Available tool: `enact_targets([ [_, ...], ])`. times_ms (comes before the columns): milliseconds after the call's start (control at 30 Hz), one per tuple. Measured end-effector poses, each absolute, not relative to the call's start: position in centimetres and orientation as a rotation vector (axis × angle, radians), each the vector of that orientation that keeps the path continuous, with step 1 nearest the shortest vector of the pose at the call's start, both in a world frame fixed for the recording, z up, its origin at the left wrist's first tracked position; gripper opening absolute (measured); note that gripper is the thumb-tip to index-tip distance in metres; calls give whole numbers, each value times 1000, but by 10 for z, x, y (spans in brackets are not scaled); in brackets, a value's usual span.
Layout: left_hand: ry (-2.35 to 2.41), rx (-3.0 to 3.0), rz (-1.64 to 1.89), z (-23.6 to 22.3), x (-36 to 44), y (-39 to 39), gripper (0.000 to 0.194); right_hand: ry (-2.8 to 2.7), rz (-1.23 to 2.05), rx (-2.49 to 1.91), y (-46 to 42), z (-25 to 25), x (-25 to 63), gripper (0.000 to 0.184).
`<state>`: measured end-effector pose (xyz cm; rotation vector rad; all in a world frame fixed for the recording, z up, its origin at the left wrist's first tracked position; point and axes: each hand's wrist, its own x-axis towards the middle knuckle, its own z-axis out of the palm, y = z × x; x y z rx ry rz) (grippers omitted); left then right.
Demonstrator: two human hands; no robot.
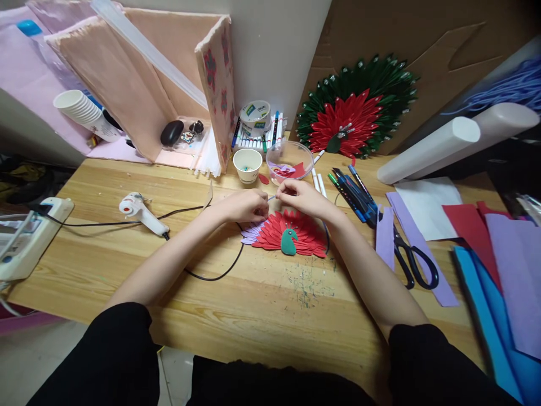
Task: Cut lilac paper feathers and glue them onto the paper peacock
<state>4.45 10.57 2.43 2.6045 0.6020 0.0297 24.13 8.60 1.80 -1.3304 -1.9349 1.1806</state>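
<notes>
A paper peacock with red feather loops, a few purple loops on its left side and a teal body lies flat on the wooden table. My left hand hovers at its upper left edge with fingers curled together. My right hand is just beyond its top edge, pinching. Between the two hands runs a thin, pale blue strip, which both pinch at its ends.
A glue gun with a black cord lies left. A paper cup, a clear bowl of paper bits, markers, scissors and coloured sheets lie behind and to the right. A finished green-and-red peacock leans on cardboard.
</notes>
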Motion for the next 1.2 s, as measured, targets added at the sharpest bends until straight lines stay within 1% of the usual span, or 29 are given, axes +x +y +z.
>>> enact_targets([
  [233,585,2565,56,21,41,109,12,-1970,1213,-1336,85,20,240,13],
  [633,560,2641,58,20,44,107,14,-2018,1196,-1314,87,17,243,15],
  [1000,579,2610,100,16,41,102,15,-2018,1207,-1308,86,19,241,15],
  [1200,598,2570,92,15,40,101,15,-2100,1241,-1307,84,21,242,12],
])
